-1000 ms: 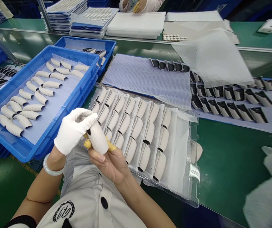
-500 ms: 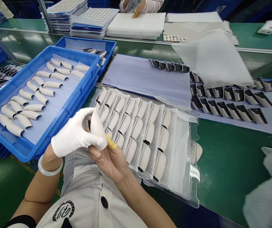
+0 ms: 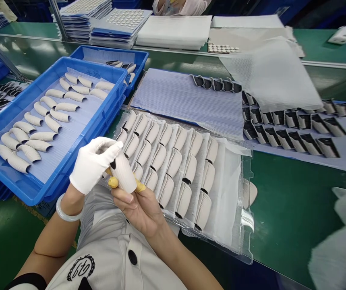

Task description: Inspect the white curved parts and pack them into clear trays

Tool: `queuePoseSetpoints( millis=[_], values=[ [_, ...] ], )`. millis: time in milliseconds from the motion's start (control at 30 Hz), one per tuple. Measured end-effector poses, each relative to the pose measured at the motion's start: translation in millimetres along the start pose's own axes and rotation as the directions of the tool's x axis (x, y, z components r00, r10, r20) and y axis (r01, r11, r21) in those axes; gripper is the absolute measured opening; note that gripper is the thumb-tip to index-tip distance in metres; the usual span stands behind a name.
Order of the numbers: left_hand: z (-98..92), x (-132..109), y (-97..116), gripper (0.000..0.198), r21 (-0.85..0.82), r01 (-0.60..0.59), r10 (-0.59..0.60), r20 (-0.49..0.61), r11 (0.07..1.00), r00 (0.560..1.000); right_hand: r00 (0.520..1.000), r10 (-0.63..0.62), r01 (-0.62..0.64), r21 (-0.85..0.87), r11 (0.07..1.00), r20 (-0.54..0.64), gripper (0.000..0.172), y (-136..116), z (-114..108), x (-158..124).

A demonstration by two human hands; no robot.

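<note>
A curved, ribbed off-white shell with a dark inside (image 3: pixel 124 174) is held between my two hands, over the near-left corner of a clear plastic tray (image 3: pixel 228 193). My left hand (image 3: pixel 96 161), in a white glove, pinches the shell's upper end. My right hand (image 3: pixel 141 205) is bare apart from yellow finger covers and grips the lower end from beneath. Rows of similar ribbed shells (image 3: pixel 173 163) lie in the clear tray, separated by white liner strips.
To the left, a blue bin (image 3: pixel 79 149) holds more ribbed shells. Black-lined pieces (image 3: pixel 296 141) stand in rows on lined sheets at the right. Translucent sheets (image 3: pixel 284 76) lie behind them. Across the bench, a person's hands (image 3: pixel 175 5) are partly visible behind stacked white sheets (image 3: pixel 174 34).
My gloved left hand has shifted from around the shell's side to pinching its top end. The shell now tilts differently, with more of its ribbed face showing.
</note>
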State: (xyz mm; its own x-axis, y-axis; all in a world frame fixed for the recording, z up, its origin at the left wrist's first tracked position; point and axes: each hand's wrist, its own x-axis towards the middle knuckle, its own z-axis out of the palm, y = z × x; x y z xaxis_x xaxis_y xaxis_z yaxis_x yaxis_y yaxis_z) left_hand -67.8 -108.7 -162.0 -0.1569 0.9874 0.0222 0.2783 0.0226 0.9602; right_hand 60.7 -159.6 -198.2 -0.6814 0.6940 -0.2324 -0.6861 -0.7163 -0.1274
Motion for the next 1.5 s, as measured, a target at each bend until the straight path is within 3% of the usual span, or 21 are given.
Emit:
queuePoseSetpoints(
  millis=[233, 433, 900, 1133, 1267, 1333, 1400, 1500],
  values=[
    [-1.9, -1.0, 2.6, 0.031, 0.009, 0.028, -0.028, 0.010, 1.000, 1.000, 1.000, -0.012, 0.012, -0.014, 1.000, -0.016, 0.021, 1.6, 0.9, 1.5],
    [-7.6, -1.1, -0.5, 0.034, -0.108, 0.079, -0.064, 0.136, 0.991, 0.989, 0.985, -0.169, 0.166, -0.144, 0.976, -0.015, 0.028, 4.4, -3.9, 1.4],
    [-10.6, -1.3, -1.2, 0.026, -0.180, 0.077, -0.049, 0.160, 0.981, 0.986, 0.954, -0.296, 0.253, -0.386, 0.887, -0.055, 0.038, 1.2, -6.3, -5.0],
    [-4.1, 0.7, 4.8, 0.021, 0.020, -0.149, 0.144, 0.149, 0.989, 0.978, 0.917, -0.381, 0.256, -0.559, 0.788, -0.116, 0.046, -4.7, -16.3, -10.3],
    [9.3, 0.3, 11.6, 0.018, 0.238, -0.320, 0.279, 0.189, 0.917, 0.941, 0.874, -0.478, 0.282, -0.708, 0.647, -0.089, 0.048, -10.4, -22.7, -15.1],
    [17.2, 2.7, 12.8, 0.014, 0.345, -0.343, 0.303, 0.167, 0.873, 0.938, 0.856, -0.510, 0.284, -0.750, 0.598, -0.082, 0.048, -12.5, -24.4, -20.0],
    [25.4, 7.7, 10.5, 0.014, 0.392, -0.266, 0.238, 0.119, 0.881, 0.964, 0.824, -0.557, 0.289, -0.768, 0.572, -0.105, 0.045, -13.9, -25.4, -26.5],
    [39.0, 17.3, -0.5, 0.024, 0.316, -0.020, -0.023, 0.133, 0.949, 0.991, 0.749, -0.656, 0.375, -0.756, 0.536, -0.094, 0.038, -16.1, -26.7, -36.6]
  ],
)
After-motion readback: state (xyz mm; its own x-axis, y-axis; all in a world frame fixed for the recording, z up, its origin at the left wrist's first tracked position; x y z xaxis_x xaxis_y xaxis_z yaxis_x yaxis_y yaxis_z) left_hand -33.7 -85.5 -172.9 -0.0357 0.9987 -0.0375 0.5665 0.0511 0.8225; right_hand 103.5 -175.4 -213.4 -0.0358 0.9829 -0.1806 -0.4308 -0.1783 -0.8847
